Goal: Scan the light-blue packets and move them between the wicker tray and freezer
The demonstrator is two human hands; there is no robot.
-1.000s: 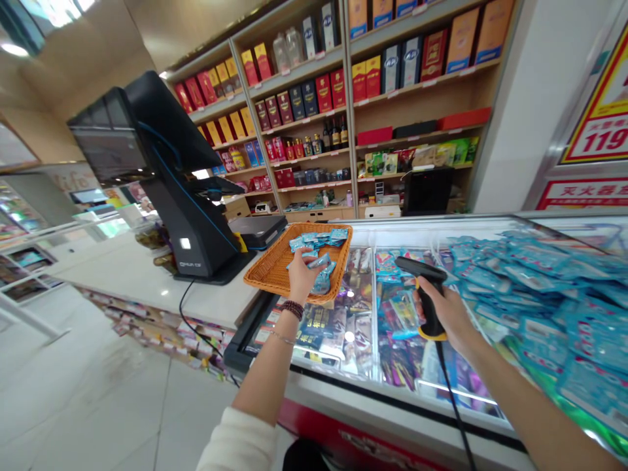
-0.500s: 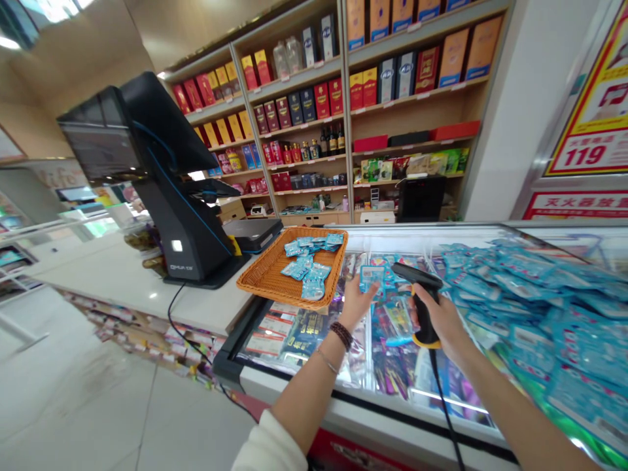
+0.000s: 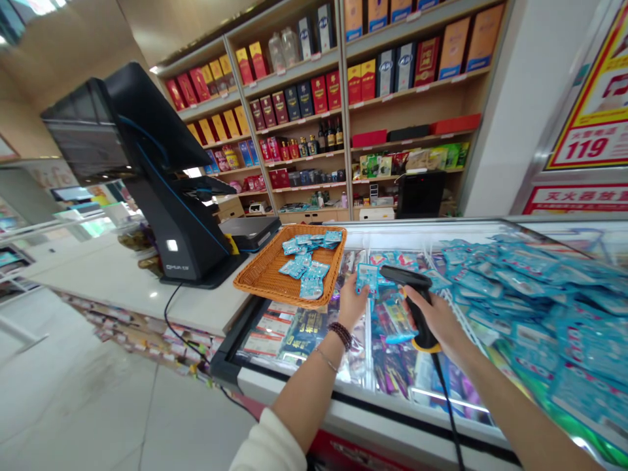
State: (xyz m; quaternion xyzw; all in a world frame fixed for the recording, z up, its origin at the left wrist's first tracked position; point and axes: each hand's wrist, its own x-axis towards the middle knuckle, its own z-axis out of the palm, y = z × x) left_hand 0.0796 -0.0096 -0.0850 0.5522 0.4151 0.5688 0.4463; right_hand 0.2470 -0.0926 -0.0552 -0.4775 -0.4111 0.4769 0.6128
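I can see the person's two arms stretched out in front, a little bent down. The left arm point(image 3: 307, 392) slants forward and to the right, and its wrist point(image 3: 335, 348) looks almost straight. The left hand point(image 3: 354, 304) has its back turned up, with the thumb and fingers pinched together at the front. The right arm point(image 3: 510, 386) comes in from the right side and slants to the left. The right hand point(image 3: 436, 320) is curled in a grip. Both hands are near each other, but they don't touch.
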